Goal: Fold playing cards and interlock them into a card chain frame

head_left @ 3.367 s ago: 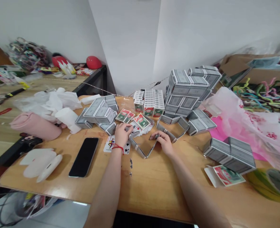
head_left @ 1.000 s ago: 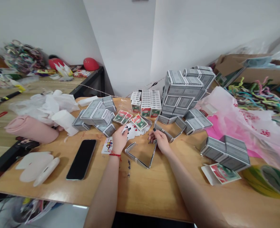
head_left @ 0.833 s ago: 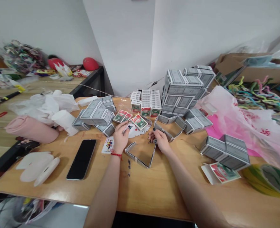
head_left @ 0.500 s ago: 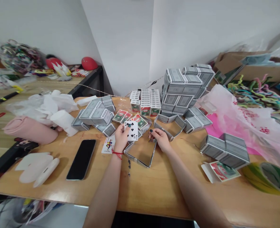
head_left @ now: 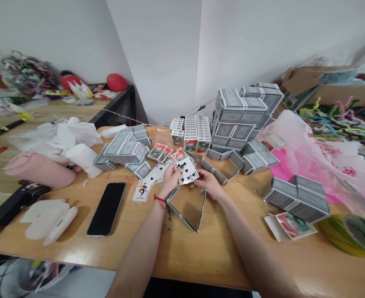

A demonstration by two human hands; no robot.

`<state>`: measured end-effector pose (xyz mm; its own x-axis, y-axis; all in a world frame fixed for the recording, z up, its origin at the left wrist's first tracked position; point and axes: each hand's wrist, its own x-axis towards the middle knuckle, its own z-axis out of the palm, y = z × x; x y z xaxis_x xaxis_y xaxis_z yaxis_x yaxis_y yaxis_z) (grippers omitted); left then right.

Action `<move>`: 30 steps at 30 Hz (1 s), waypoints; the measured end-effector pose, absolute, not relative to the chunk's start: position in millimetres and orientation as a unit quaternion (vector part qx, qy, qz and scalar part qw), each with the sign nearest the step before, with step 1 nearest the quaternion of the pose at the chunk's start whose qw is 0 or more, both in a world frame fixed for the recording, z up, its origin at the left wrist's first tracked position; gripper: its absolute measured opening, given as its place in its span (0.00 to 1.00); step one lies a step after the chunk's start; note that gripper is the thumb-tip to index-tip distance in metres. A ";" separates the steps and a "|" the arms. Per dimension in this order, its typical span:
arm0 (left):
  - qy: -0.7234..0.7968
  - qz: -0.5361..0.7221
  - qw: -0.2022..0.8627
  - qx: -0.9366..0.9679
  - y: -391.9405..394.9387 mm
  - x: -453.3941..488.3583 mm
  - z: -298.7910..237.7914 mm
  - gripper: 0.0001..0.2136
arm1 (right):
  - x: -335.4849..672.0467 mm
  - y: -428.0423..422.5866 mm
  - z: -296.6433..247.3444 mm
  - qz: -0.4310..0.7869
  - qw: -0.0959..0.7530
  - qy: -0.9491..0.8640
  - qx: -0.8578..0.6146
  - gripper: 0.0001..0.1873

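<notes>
A white six-of-spades playing card [head_left: 187, 174] faces up in my left hand [head_left: 168, 182], the thumb pressed on its face; whether more cards lie beneath it I cannot tell. At the card's right edge my right hand [head_left: 209, 184] has its fingers bent together, pinching the corner. Just below both hands stands an open frame of folded cards [head_left: 182, 217] with grey backs. Loose spade cards [head_left: 156, 172] lie left of my left hand, beside a joker card [head_left: 141, 191]. Behind the held card rests a red and green card box [head_left: 180, 155].
Grey folded-card blocks [head_left: 236, 120] are stacked at the back right, next to rows of card boxes [head_left: 196, 132]. Another card frame [head_left: 222, 167] stands right of centre. A phone [head_left: 106, 209] lies left; yellow tape [head_left: 340, 236] sits at the right edge.
My left hand has shifted right with the six of spades, which is now tilted. My right fingers have come onto its edge. Loose cards left of the hand are now uncovered. The near frame has turned slightly.
</notes>
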<state>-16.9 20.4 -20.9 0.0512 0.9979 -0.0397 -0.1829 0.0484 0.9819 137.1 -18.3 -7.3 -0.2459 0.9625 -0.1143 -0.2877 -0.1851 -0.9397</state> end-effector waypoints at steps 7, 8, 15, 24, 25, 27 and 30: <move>0.475 0.519 0.508 0.497 19.8 -17.1 -13.4 0.11 | 135.3 -17.8 -12.0 0.662 0.476 -0.424 -0.394 0.14; 0.474 0.513 0.503 0.509 18.7 -17.3 -11.1 0.11 | 135.1 -16.6 -13.7 0.653 0.482 -0.423 -0.403 0.14; 0.439 0.427 0.575 0.543 13.1 -17.8 -6.0 0.21 | 136.8 -12.0 -17.1 0.625 0.529 -0.403 -0.409 0.16; 0.466 0.460 0.516 0.553 15.5 -24.7 -4.9 0.18 | 134.9 -15.4 -14.9 0.609 0.556 -0.385 -0.415 0.17; 0.468 0.460 0.507 0.559 15.0 -24.8 -4.0 0.17 | 135.2 -15.2 -14.3 0.610 0.551 -0.388 -0.417 0.18; 0.468 0.463 0.495 0.567 14.2 -24.6 -2.6 0.18 | 135.9 -14.4 -13.2 0.614 0.537 -0.399 -0.418 0.18; 0.470 0.458 0.492 0.571 14.5 -24.4 -2.2 0.21 | 137.1 -13.3 -12.7 0.618 0.522 -0.415 -0.418 0.18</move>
